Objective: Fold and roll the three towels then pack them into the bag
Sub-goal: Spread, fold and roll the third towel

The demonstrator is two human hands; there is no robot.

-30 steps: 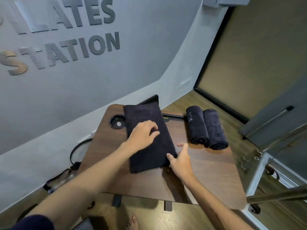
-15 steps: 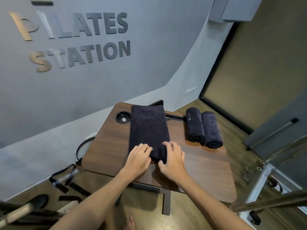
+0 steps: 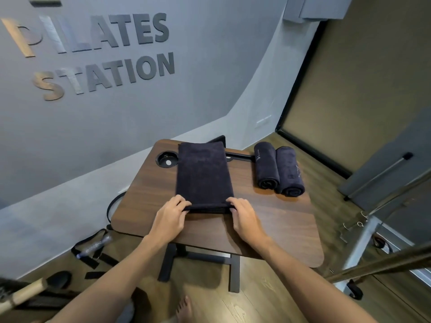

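Folded dark towel (image 3: 204, 173) lying flat mid-frame on the wooden desk (image 3: 268, 220), long side running away from the camera. Left hand (image 3: 169, 217) and right hand (image 3: 246, 217) both at the near edge, each grip curled over a corner of it, thin first roll just formed there (tight, barely one turn). Two rolled towels (image 3: 278, 169) side by side and touching, right of centre on the desk. Round cup hole (image 3: 166, 159) just left of the flat towel's far end
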